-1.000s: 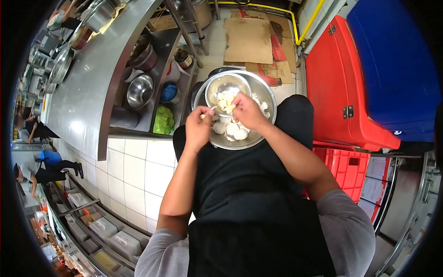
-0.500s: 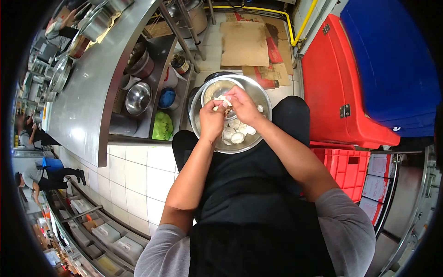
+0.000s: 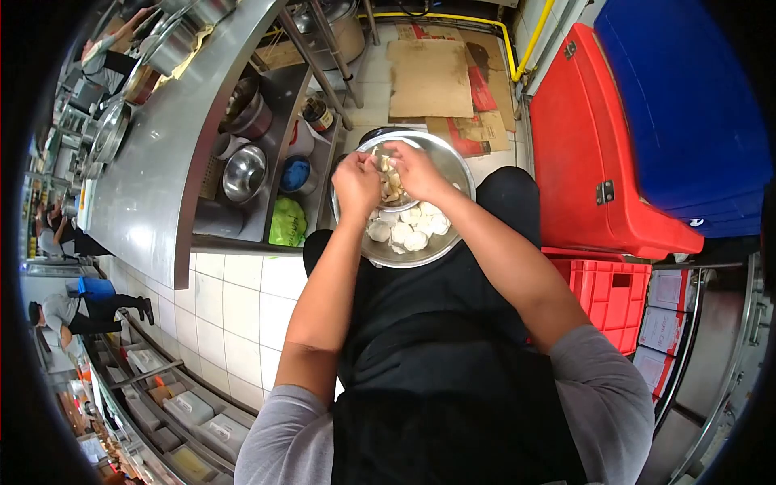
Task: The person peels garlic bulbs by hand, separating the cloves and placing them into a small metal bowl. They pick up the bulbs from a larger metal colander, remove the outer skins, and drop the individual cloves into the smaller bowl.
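Observation:
A large steel bowl (image 3: 463,168) rests between my knees, with whole white garlic bulbs (image 3: 415,240) in its near part. Inside it, toward the far side, sits a smaller steel bowl (image 3: 404,137) holding loose garlic cloves (image 3: 390,191). Over the small bowl's left rim, my left hand (image 3: 358,184) is closed, its fingertips pinching a small whitish bit of garlic (image 3: 374,152). My right hand (image 3: 415,171) hovers over the right side of that bowl, thumb and fingers apart, with nothing visible in them. The hands are a little apart, with cloves showing below and between them.
A steel table (image 3: 153,170) stands at left; its lower shelf carries pots, a metal bowl (image 3: 244,172) and a green bag (image 3: 287,221). At right are a red chest (image 3: 582,153) with a blue lid and a red crate (image 3: 608,299). Cardboard (image 3: 430,79) lies ahead. Other people stand far left.
My hands were together on a piece of garlic; now they have moved apart, the left one to the left. More cloves show in the small bowl.

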Motion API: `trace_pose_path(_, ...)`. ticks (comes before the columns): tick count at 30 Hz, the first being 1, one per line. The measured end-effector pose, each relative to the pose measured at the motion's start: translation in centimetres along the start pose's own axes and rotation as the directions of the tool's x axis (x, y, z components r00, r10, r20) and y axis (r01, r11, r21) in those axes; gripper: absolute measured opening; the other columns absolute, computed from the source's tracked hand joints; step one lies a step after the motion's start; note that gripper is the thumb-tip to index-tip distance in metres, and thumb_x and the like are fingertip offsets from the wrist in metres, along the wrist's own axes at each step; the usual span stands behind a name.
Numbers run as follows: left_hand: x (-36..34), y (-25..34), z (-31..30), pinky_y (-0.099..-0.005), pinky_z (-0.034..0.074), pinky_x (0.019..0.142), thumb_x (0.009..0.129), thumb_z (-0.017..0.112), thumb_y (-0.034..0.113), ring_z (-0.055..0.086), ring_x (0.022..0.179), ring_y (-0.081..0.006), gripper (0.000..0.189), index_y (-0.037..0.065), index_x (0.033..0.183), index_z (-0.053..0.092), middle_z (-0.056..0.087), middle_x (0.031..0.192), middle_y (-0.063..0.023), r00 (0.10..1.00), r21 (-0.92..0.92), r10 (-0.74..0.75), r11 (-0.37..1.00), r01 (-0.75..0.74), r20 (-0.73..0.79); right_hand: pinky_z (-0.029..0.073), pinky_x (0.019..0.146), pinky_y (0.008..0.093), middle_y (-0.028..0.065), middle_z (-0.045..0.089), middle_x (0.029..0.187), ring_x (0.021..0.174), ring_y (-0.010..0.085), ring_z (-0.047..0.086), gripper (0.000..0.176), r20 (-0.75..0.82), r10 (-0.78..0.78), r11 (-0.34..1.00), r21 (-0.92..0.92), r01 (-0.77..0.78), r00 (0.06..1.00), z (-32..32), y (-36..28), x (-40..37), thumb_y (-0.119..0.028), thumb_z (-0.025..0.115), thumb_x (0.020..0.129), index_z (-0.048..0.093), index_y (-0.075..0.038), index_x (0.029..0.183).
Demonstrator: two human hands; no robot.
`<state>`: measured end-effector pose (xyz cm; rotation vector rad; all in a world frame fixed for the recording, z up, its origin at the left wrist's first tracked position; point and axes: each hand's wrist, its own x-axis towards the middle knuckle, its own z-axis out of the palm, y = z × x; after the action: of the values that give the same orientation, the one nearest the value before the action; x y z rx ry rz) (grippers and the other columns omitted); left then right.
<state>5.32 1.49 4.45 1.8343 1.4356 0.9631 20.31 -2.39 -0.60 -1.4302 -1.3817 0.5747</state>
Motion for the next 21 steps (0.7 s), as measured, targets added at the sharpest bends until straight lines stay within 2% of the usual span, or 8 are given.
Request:
trace_pose_path(2,1.2,-1.1,-0.8,-0.0390,0.056,0.073,0.097,0.072,0.016,0.074,0.075,-0.0322,0.017,0.000,0.099,0.076,0.075,0.086,-0.0214,0.983,0.169,0.172,0.973,-0.159,-0.063,0.060,0.090,0.0416,0.0197,0.075,0.119,0.104,0.0335,0.075,0.031,-0.029,-0.057,0.946,-0.320,0.045,0.998,-1.1,-0.2,-0.5,-0.002,0.064,0.101,0.064,-0.003,0.132)
trace_pose_path(6,0.0,-2.9,-3.1,-0.0340,0.053,0.067,0.098,0.072,0.011,0.068,0.070,-0.0200,0.012,-0.001,0.100,0.077,0.075,0.084,-0.0062,0.964,-0.154,0.018,0.988,0.024,0.266,0.058,0.080,0.0370,0.0145,0.075,0.111,0.088,0.0244,0.072,0.031,-0.084,0.043,0.991,0.126,-0.033,0.995,-2.1,-0.7,-1.9,-0.001,0.069,0.099,0.066,-0.005,0.129)
trace_pose_path(7,-1.0,-1.0,-4.6,-0.0278,0.047,0.061,0.099,0.073,0.010,0.060,0.067,-0.0115,0.009,0.001,0.099,0.076,0.071,0.085,0.0004,0.870,-0.159,-0.188,0.944,0.288,0.456,0.056,0.077,0.0338,0.0109,0.072,0.107,0.083,0.0189,0.068,0.029,0.095,0.122,0.929,0.341,-0.147,0.988,-2.7,-2.4,-2.9,-0.002,0.072,0.098,0.068,-0.005,0.127)
trace_pose_path(10,-4.1,-1.4,-5.4,-0.0242,0.041,0.058,0.100,0.072,0.010,0.056,0.064,-0.0081,0.007,0.004,0.102,0.074,0.069,0.082,0.0006,0.625,-0.292,-0.222,0.736,0.611,0.748,0.050,0.071,0.0262,0.0029,0.065,0.099,0.078,0.0072,0.059,0.021,0.348,0.078,0.874,0.427,-0.232,0.934,-3.1,-5.4,-6.5,-0.006,0.079,0.096,0.074,-0.005,0.117)
trace_pose_path(16,-6.5,-1.6,-6.0,-0.0246,0.049,0.068,0.101,0.068,0.005,0.063,0.082,-0.0095,0.023,0.002,0.124,0.064,0.070,0.101,-0.0044,0.602,-0.290,-0.308,0.659,0.693,0.737,0.057,0.072,0.0369,0.0164,0.070,0.104,0.080,0.0288,0.071,0.013,0.313,0.100,0.988,0.083,-0.132,0.944,-4.3,-6.0,-8.6,-0.001,0.077,0.090,0.076,-0.004,0.103)
trace_pose_path(18,-6.5,-1.7,-6.1,-0.0276,0.053,0.076,0.102,0.065,0.003,0.065,0.092,-0.0123,0.024,0.000,0.126,0.062,0.069,0.109,-0.0071,0.609,-0.378,-0.261,0.586,0.716,0.749,0.057,0.070,0.0406,0.0175,0.071,0.104,0.077,0.0351,0.070,0.016,0.179,-0.244,0.911,-0.296,0.288,0.953,-4.5,-5.2,-8.8,-0.001,0.076,0.089,0.075,-0.005,0.104)
trace_pose_path(20,-6.7,-1.2,-6.7,-0.0306,0.057,0.085,0.104,0.062,0.001,0.067,0.101,-0.0151,0.025,-0.001,0.129,0.060,0.067,0.117,-0.0099,0.624,-0.462,-0.217,0.503,0.730,0.750,0.055,0.066,0.0346,0.0117,0.072,0.100,0.073,0.0241,0.069,0.020,0.117,-0.265,0.923,-0.256,0.287,0.957,-3.8,-5.2,-8.6,-0.002,0.079,0.089,0.073,-0.006,0.107)
trace_pose_path(21,-6.8,-0.5,-6.8,-0.0346,0.059,0.091,0.105,0.058,0.000,0.067,0.107,-0.0188,0.024,-0.002,0.129,0.059,0.066,0.121,-0.0119,0.655,-0.479,-0.206,0.531,0.699,0.727,0.053,0.065,0.0310,0.0081,0.071,0.098,0.072,0.0175,0.066,0.024,0.125,-0.008,0.996,0.094,-0.004,0.992,-3.2,-5.3,-8.5,-0.004,0.082,0.088,0.073,-0.007,0.109)
